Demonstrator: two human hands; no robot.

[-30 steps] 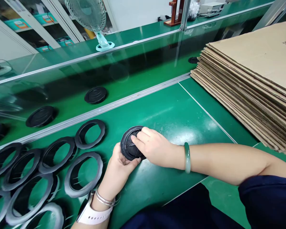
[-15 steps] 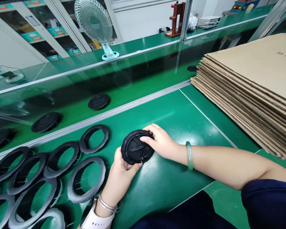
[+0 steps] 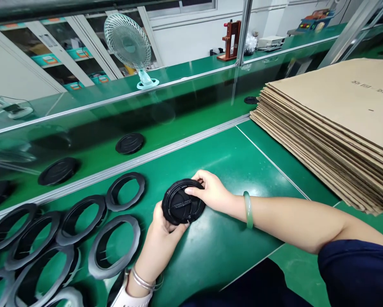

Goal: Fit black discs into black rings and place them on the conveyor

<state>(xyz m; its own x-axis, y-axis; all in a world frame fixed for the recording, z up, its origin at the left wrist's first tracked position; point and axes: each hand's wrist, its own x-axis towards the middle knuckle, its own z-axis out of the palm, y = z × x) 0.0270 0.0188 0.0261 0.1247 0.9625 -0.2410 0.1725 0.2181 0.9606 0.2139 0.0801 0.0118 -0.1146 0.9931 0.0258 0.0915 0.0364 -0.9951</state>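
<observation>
**Head cam: left hand (image 3: 163, 224) & right hand (image 3: 212, 194) both clamped on one black round cover (image 3: 180, 204)**

Far L of the left hand, a spread of grey-black rings (image 3: 114, 246) lies flat on the green bench mat (image 3: 230, 162), many overlapping. The nearest ring sits just L of that hand's wrist. Beyond the rings, past a metal rail (image 3: 166, 148), three black discs (image 3: 129, 143) lie apart on the glossy belt (image 3: 92, 136). A small fan (image 3: 127, 40) stands on the ledge behind.

Left hand: comes up from the bottom edge, w/ silver bracelets (image 3: 142, 279) & a white watch strap (image 3: 123, 298) at the wrist. Its fingers are closed on the cover's near-L rim, thumb on the near edge, palm below.

The cover sits between the two hands, ribbed face toward the cam, tilted up on the left-hand side. Can't tell if its far edge touches the mat.

Right hand: reaches in from the R, fingers curled over the cover's far-R rim, one fingertip pressed on its face. So it grips too, not spread open. There's a green bangle (image 3: 248, 209) on that wrist & a dark blue sleeve (image 3: 358, 273) at the upper arm.

Well R of the right hand, beyond a white line on the mat, sits a tall stack of flat cardboard sheets (image 3: 338, 128). One more black disc shows just past the stack's far-L corner.
</observation>
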